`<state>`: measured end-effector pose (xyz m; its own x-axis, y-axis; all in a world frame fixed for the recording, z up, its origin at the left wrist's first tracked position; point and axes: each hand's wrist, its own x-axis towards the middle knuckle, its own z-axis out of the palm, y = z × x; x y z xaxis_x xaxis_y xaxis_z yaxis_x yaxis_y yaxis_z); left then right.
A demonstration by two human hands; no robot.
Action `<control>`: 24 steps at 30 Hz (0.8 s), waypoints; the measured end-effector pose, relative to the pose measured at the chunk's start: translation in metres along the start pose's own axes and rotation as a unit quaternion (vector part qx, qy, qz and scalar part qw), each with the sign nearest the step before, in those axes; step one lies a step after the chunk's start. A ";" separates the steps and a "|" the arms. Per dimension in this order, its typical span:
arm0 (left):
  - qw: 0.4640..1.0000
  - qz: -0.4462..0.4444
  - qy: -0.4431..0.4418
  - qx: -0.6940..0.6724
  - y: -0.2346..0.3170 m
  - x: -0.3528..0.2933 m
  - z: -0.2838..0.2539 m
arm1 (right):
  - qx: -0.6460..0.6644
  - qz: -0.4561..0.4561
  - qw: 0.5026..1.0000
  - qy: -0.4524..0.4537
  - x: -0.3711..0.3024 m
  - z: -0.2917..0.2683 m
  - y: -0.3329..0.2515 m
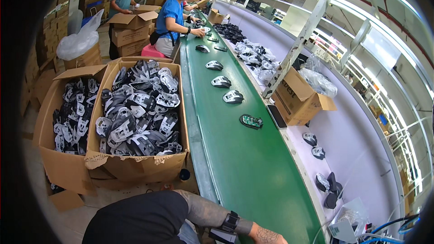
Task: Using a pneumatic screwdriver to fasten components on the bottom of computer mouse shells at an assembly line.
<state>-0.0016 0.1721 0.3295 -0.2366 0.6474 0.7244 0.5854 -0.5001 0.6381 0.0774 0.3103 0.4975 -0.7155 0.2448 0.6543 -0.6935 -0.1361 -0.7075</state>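
My left hand (267, 235) hangs over the near part of the green conveyor belt (257, 167), at the lower edge. A dark strap circles its wrist. The fingers are cut off, so what they hold is hidden. My right hand is out of the picture. Farther up the belt lies a computer mouse base with a bare green circuit board (251, 121). Beyond it, grey-and-black mouse shells (233, 97) are spaced out in a line.
At left, cardboard boxes (135, 165) brim with mouse shells. An open carton (294, 101) and a phone (276, 116) sit along the right ledge, with loose shells (318, 152) nearer me. Cables (384, 237) lie at lower right. A co-worker in blue (169, 18) works up the belt.
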 end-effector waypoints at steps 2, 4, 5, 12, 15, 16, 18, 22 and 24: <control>0.999 0.007 0.002 0.035 0.003 0.003 -0.007 | -0.013 -0.008 1.000 0.011 0.001 0.003 -0.001; 1.000 0.008 0.006 0.029 0.006 0.003 -0.009 | -0.008 -0.005 1.000 0.010 0.002 0.004 -0.002; 1.000 0.010 0.009 0.023 0.006 0.003 -0.009 | -0.008 -0.004 1.000 0.010 0.003 0.002 -0.003; 1.000 0.005 -0.010 0.013 0.004 0.001 -0.004 | 0.019 0.013 0.997 -0.076 0.000 0.005 -0.008; 1.000 0.012 -0.002 0.014 0.005 0.003 -0.007 | 0.021 0.005 0.996 -0.089 0.001 0.001 -0.006; 1.000 0.011 0.001 0.023 0.008 0.005 -0.009 | 0.028 0.009 0.996 -0.082 0.001 0.001 -0.007; 0.999 0.010 0.005 0.032 0.012 0.006 -0.012 | 0.038 0.017 0.996 -0.075 0.001 0.001 -0.007; 0.999 -0.022 0.032 0.020 0.016 0.005 -0.014 | 0.044 0.024 0.996 -0.079 0.002 0.001 -0.008; 0.998 -0.041 0.042 0.005 0.016 0.004 -0.014 | 0.046 0.026 0.995 -0.083 0.003 0.002 -0.009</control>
<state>-0.0035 0.1588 0.3464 -0.3483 0.6353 0.6893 0.5684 -0.4416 0.6942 0.0814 0.3105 0.5058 -0.7491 0.0742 0.6583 -0.6547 -0.2345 -0.7186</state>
